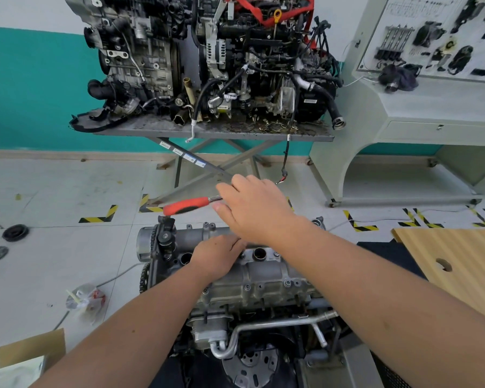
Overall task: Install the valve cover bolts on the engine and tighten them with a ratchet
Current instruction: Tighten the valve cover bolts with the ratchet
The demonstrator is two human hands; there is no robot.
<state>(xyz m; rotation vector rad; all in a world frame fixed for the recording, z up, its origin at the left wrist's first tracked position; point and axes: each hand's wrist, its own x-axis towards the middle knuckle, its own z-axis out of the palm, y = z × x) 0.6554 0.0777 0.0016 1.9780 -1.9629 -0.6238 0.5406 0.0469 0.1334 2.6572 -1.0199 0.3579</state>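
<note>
auto training workshop | engines [207, 57] on stand | parts display board [437, 37]

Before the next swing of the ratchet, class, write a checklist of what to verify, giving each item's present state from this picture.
1. Right hand holds the ratchet: ok.
2. Red grip free to swing to the left: ok.
3. Socket seated on a bolt: cannot tell, hidden under the hand.
4. Left hand rests on the valve cover, steadying: ok.
5. Near-edge bolts in place: ok; tightness cannot tell.
</note>
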